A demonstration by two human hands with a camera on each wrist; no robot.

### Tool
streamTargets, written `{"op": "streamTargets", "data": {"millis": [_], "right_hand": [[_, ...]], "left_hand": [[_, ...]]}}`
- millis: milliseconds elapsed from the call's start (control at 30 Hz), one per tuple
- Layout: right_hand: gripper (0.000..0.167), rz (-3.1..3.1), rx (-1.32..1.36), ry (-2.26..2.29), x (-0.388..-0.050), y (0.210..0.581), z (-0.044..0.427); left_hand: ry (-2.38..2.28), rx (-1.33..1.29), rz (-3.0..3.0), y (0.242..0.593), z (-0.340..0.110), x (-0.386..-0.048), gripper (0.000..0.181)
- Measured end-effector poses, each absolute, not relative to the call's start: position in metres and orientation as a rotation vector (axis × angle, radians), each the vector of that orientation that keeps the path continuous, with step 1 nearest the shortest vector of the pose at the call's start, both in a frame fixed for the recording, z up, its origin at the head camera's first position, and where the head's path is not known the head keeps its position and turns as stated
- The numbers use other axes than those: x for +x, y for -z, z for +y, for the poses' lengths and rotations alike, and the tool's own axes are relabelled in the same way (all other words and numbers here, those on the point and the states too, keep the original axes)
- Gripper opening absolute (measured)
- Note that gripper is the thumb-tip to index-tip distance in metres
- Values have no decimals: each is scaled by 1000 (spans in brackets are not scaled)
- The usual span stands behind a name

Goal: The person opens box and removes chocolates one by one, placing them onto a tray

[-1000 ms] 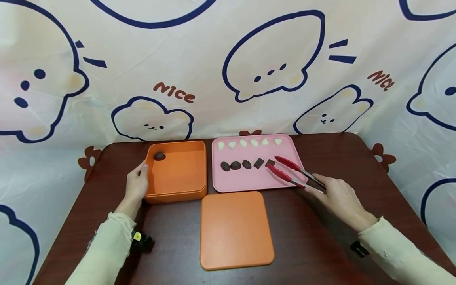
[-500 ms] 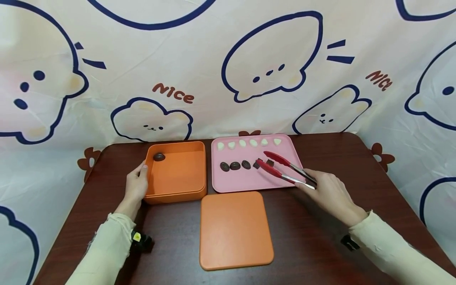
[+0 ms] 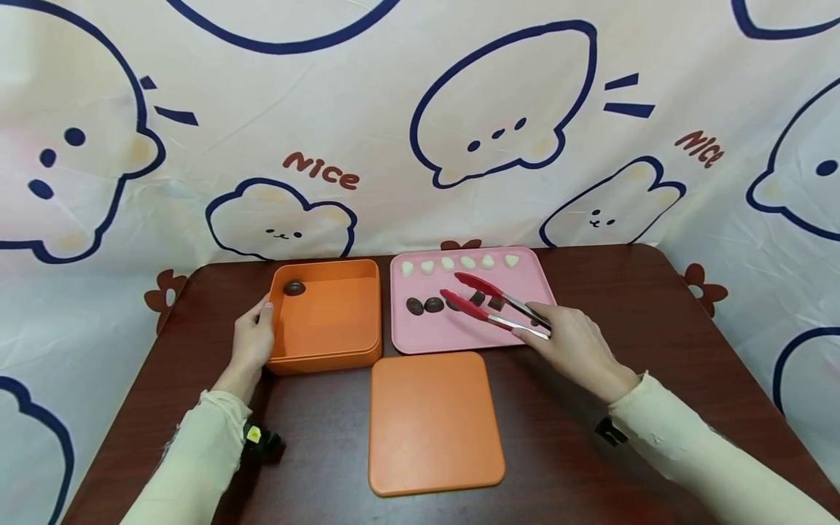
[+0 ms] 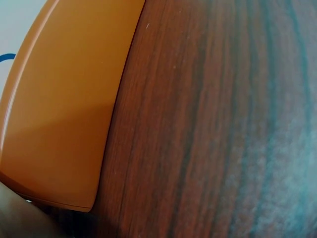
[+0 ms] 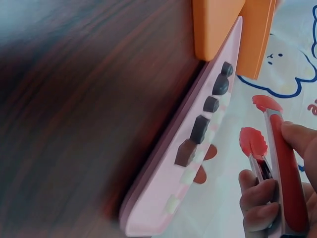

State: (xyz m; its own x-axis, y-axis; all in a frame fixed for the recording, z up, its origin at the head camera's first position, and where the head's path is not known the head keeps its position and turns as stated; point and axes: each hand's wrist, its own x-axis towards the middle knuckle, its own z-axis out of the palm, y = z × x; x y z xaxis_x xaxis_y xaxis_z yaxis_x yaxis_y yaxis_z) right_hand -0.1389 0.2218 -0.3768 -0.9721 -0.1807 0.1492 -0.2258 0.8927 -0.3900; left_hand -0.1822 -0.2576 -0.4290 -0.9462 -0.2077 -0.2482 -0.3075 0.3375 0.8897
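Observation:
My left hand (image 3: 252, 339) holds the left side of an open orange box (image 3: 328, 321); its thumb lies by the rim and the other fingers are hidden. One dark oval chocolate (image 3: 294, 288) lies in the box's far left corner. With my right hand (image 3: 580, 350) I grip red-tipped metal tongs (image 3: 464, 305), their arms spread and nothing between the tips. The tongs hang over a pink tray (image 3: 426, 339). On it are a row of dark chocolates (image 3: 434, 305), oval and square, and a back row of white chocolates (image 3: 467, 262). One tong arm partly covers a dark oval.
A flat orange lid (image 3: 436, 423) lies on the dark wooden table (image 3: 315, 437), in front of the box and tray. A cartoon-printed cloth (image 3: 394, 109) hangs along the back and sides of the table.
My right hand has carried the tongs leftward over the tray, from the square chocolates at the right to the third dark oval. My left hand stays on the box.

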Motion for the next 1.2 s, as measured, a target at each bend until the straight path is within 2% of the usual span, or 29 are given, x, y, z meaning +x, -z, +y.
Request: {"op": "streamTargets", "data": {"millis": [267,733,1200], "right_hand": [[49,-2927,414,-671,-146,376,192],[51,-2911,552,-650,-161,373,142],[27,-2939,639,-714,-170,373,104]], "left_hand": [[-1673,-509,2495,429,-257,-182,54],[-1666,-506,2519,427,-256,-185,54],[-1670,-513,2498,428,-256,-183,54]]}}
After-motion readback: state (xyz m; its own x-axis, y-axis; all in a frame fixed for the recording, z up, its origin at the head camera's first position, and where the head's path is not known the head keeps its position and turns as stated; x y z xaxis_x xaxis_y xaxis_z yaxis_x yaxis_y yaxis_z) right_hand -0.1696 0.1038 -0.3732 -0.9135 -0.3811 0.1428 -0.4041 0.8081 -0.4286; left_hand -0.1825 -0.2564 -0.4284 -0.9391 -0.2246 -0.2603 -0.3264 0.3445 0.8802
